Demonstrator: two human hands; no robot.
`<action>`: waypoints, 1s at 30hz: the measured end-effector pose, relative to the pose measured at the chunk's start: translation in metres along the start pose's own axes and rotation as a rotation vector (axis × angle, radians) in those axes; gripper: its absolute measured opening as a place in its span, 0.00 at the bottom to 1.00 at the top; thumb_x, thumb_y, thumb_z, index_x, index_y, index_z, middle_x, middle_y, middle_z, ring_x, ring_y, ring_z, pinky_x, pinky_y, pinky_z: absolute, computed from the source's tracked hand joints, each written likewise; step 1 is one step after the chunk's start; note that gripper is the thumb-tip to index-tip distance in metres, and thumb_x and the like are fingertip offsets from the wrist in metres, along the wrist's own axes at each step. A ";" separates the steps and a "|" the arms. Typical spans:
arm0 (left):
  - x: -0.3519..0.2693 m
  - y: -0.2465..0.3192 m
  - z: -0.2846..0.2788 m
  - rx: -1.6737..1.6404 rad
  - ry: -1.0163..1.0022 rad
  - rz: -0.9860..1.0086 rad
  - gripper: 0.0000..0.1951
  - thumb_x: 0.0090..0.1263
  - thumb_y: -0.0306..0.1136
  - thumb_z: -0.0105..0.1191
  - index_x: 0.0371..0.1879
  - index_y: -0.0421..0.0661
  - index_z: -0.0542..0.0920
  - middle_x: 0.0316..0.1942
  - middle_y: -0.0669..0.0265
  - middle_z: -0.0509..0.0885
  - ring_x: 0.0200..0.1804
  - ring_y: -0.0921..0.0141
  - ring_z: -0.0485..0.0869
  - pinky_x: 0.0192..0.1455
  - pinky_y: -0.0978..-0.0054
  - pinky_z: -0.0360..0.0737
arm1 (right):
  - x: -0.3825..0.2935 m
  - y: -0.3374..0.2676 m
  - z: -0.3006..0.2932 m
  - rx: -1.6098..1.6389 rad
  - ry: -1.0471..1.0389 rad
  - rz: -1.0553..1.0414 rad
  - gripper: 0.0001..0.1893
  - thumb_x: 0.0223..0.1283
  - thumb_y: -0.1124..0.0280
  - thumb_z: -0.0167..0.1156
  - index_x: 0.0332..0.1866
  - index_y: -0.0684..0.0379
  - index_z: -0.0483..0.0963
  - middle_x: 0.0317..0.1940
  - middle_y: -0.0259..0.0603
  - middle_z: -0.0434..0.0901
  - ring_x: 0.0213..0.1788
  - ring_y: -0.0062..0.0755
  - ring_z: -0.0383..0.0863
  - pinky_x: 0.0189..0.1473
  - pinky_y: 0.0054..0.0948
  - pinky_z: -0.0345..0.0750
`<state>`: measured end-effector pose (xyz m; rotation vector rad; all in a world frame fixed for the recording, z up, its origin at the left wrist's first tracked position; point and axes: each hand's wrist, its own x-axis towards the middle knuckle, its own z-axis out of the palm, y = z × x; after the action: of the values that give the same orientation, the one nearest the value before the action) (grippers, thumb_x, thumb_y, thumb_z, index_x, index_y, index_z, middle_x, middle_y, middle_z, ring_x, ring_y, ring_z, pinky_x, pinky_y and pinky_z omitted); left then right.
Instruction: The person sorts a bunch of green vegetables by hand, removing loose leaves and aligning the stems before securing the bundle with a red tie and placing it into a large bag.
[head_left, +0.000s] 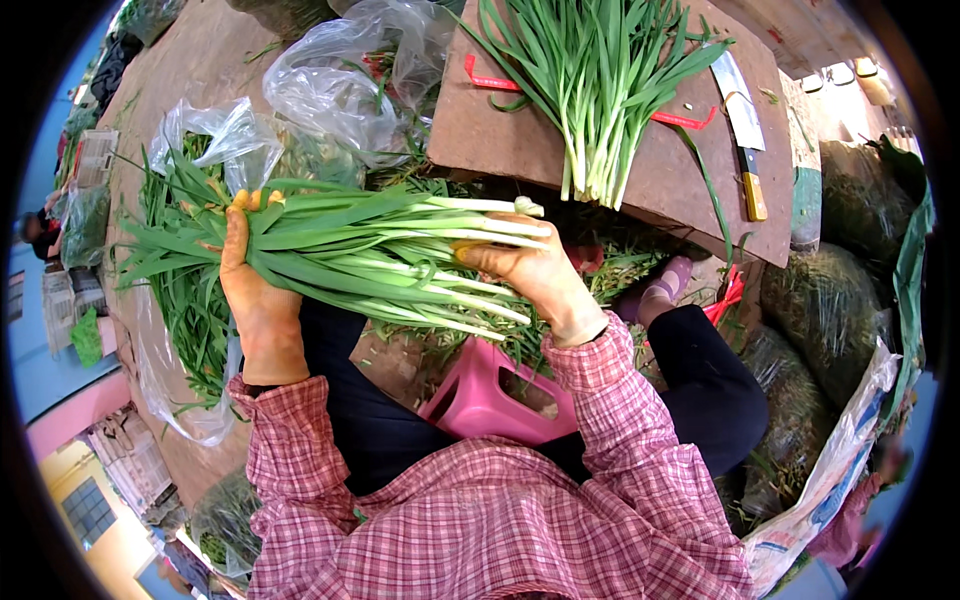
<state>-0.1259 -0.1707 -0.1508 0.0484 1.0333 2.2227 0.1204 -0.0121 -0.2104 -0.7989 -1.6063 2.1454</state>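
Note:
My gloved left hand (259, 300) grips the leafy end of a bunch of garlic chives or similar greens (360, 232), held sideways over my lap. Around the pale stem end my gloved right hand (536, 274) is closed, its thumb in front of the stalks. Beyond them a second bunch of greens (600, 97) lies on a low wooden board (517, 142), its stems pointing towards me. Red printed ties (684, 120) stick out on both sides beneath that bunch. To its right lies a cleaver-like knife (739, 112) with a black and yellow handle.
Loose greens (187, 322) spill from a clear plastic bag (146, 360) at my left. A pink plastic stool (487, 397) is between my legs. Red ties (726, 296) lie by my right knee. Filled bags (821, 307) line the right side. Trimmings (622, 277) litter the floor. Other people appear at the rim.

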 end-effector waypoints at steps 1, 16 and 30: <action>0.001 0.002 -0.002 -0.017 -0.020 -0.006 0.11 0.75 0.33 0.55 0.51 0.45 0.80 0.50 0.67 0.84 0.56 0.66 0.79 0.66 0.59 0.74 | -0.001 0.010 -0.003 -0.008 0.017 0.002 0.13 0.54 0.77 0.71 0.45 0.64 0.81 0.35 0.34 0.84 0.34 0.20 0.80 0.37 0.21 0.77; 0.007 0.015 -0.010 -0.013 0.183 0.031 0.10 0.73 0.31 0.56 0.50 0.44 0.80 0.49 0.64 0.83 0.57 0.64 0.79 0.67 0.58 0.73 | 0.011 0.217 -0.080 -1.434 0.014 0.422 0.21 0.53 0.61 0.66 0.54 0.50 0.80 0.56 0.45 0.80 0.50 0.50 0.82 0.54 0.43 0.78; -0.007 -0.003 0.004 -0.061 -0.151 -0.020 0.13 0.70 0.33 0.60 0.51 0.44 0.80 0.44 0.63 0.83 0.50 0.60 0.81 0.61 0.58 0.78 | -0.112 0.005 -0.041 -0.205 0.351 -0.437 0.26 0.52 0.84 0.63 0.60 0.62 0.76 0.72 0.47 0.65 0.74 0.40 0.65 0.72 0.34 0.63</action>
<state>-0.1180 -0.1708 -0.1485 0.1753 0.8802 2.1947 0.2338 -0.0467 -0.1978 -0.7480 -1.6428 1.4692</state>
